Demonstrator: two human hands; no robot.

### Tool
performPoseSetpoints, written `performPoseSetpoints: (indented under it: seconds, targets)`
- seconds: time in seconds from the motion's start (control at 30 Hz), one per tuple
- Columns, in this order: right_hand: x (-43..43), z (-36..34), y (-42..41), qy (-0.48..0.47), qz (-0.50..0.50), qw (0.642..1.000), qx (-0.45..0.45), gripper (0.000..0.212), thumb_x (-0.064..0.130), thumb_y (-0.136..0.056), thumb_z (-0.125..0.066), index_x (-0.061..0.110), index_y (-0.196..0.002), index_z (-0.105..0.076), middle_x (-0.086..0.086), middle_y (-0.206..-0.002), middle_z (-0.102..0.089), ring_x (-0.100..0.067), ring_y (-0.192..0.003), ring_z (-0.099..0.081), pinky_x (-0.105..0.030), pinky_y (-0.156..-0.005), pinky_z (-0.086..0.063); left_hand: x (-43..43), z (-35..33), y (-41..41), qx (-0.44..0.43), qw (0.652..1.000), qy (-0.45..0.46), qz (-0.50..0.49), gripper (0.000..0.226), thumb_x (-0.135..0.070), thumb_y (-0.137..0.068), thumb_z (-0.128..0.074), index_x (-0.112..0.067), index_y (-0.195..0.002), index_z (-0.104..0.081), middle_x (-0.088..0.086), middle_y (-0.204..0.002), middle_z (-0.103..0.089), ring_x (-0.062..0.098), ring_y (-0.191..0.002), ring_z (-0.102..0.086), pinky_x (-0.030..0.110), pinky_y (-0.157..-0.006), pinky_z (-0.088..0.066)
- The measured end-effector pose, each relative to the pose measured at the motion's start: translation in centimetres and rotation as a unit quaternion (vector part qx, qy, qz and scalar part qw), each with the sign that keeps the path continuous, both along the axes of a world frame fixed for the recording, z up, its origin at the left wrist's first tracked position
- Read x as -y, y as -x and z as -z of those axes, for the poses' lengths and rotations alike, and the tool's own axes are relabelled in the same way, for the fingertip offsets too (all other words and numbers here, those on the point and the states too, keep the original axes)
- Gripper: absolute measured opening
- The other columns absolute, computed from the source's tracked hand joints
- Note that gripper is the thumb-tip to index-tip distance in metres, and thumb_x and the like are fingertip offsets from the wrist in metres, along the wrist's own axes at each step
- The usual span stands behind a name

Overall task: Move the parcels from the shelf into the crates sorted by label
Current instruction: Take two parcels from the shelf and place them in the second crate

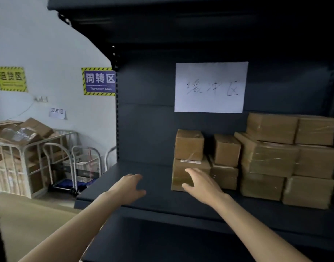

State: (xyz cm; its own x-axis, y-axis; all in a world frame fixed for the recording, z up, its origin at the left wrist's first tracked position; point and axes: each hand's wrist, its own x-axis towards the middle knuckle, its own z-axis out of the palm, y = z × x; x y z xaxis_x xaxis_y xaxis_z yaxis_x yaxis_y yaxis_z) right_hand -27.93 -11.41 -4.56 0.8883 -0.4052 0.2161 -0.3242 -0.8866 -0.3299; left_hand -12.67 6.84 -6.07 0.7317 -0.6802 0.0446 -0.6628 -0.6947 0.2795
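The right hand (200,186), fingers spread, is at the front of a brown taped cardboard parcel (178,174) on the dark metal shelf (153,203); contact is unclear. More brown parcels (272,157) are stacked to that hand's right. The left hand (128,186) hovers loosely spread; beyond it, to its left, a metal cage trolley (15,167) holds crumpled cardboard.

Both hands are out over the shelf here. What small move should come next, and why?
Likely bring the left hand across to the leftmost lower parcel; the right hand is open at its front, and neither hand grips anything.
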Motion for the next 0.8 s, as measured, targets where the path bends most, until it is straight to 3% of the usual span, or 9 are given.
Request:
performPoseSetpoints:
  seconds: [0.17,0.43,0.57,0.67,0.73,0.8]
  targets:
    - [4.0,-0.2,3.2,-0.019,0.053,0.998,0.019,0.059,0.036,-0.094,-0.048,0.018,-0.146,-0.026,0.0,-0.152,-0.029,-0.016,-0.139,-0.029,-0.033,-0.109,-0.032,5.1,-0.6,1.4,-0.027,0.998,0.041,0.029,0.065,-0.037,-0.089,-0.056,-0.014,-0.144,-0.03,0.007,-0.147,-0.037,0.023,-0.135,-0.037,0.031,-0.108,-0.034]
    - [7.7,-0.8,4.1,-0.039,0.094,0.994,0.039,0.056,0.036,-0.094,-0.048,0.018,-0.144,-0.029,-0.001,-0.148,-0.037,-0.017,-0.135,-0.036,-0.031,-0.106,-0.036,10.2,-2.5,0.8,-0.077,0.981,0.18,0.001,0.058,-0.037,-0.092,-0.052,-0.008,-0.14,-0.037,0.009,-0.14,-0.047,0.024,-0.126,-0.046,0.025,-0.094,-0.038]
    - [8.5,-1.5,2.3,-0.064,0.09,0.992,0.067,0.055,0.036,-0.094,-0.05,0.017,-0.143,-0.032,-0.002,-0.145,-0.041,-0.017,-0.134,-0.037,-0.029,-0.106,-0.035,12.0,-3.7,-1.0,-0.122,0.96,0.249,-0.026,0.058,-0.039,-0.094,-0.048,-0.006,-0.14,-0.038,0.01,-0.139,-0.048,0.025,-0.127,-0.045,0.032,-0.101,-0.037]
    - [9.2,-2.1,0.2,-0.09,0.088,0.988,0.09,0.056,0.039,-0.093,-0.05,0.017,-0.141,-0.035,-0.003,-0.144,-0.043,-0.017,-0.132,-0.04,-0.031,-0.106,-0.038,13.5,-4.6,-2.4,-0.151,0.949,0.277,-0.015,0.04,-0.041,-0.096,-0.042,-0.01,-0.12,-0.053,0.005,-0.115,-0.055,0.019,-0.106,-0.05,0.032,-0.091,-0.038]
    - [9.7,-2.6,-1.4,-0.12,0.09,0.983,0.104,0.056,0.04,-0.093,-0.048,0.016,-0.141,-0.035,-0.004,-0.143,-0.043,-0.018,-0.131,-0.042,-0.031,-0.105,-0.038,14.5,-5.0,-3.1,-0.171,0.941,0.292,-0.005,0.032,-0.044,-0.096,-0.037,-0.017,-0.102,-0.053,0.0,-0.103,-0.053,0.015,-0.094,-0.047,0.03,-0.084,-0.037]
    - [10.1,-3.3,-2.9,-0.145,0.088,0.978,0.122,0.056,0.042,-0.094,-0.047,0.015,-0.142,-0.034,-0.006,-0.143,-0.044,-0.018,-0.13,-0.043,-0.03,-0.104,-0.038,15.5,-5.4,-3.7,-0.188,0.935,0.3,0.002,0.039,-0.046,-0.097,-0.032,-0.017,-0.107,-0.056,-0.002,-0.102,-0.053,0.014,-0.094,-0.046,0.028,-0.083,-0.035]
